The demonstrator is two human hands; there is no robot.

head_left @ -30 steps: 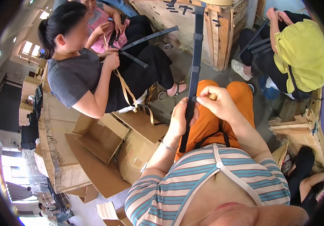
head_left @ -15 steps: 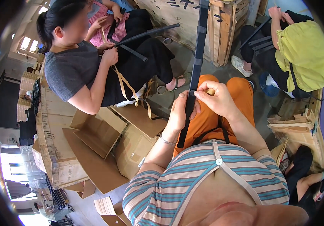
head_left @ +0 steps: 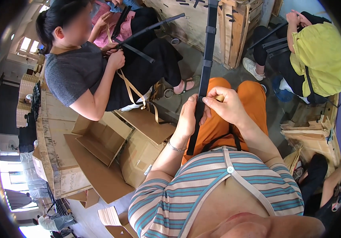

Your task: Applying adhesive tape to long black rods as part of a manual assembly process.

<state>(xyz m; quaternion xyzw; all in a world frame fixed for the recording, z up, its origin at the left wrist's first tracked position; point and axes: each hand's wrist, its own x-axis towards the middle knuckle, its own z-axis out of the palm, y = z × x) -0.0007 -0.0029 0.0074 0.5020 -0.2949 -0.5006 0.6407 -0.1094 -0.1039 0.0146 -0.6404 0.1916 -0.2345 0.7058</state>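
A long, narrow black bar with several raised bands along it runs up from my lap past the top edge. My left hand is closed around its lower part, thumb lying along the bar and fingertips showing on the far side. My right hand presses thumb and forefinger together against the bar's right edge, just above the left hand's fingertips. A small tan, rounded piece sticks out between the right fingers; most of it is hidden, so its kind is unclear.
An open cardboard box lies at my left, beside a wooden crate. A person in grey works on black bars with tan strips. Another, in a yellow top, sits far right. A wooden crate stands ahead.
My hands and the bar have barely moved; the tan piece has tilted slightly in my right fingers. The person in grey has shifted a little.
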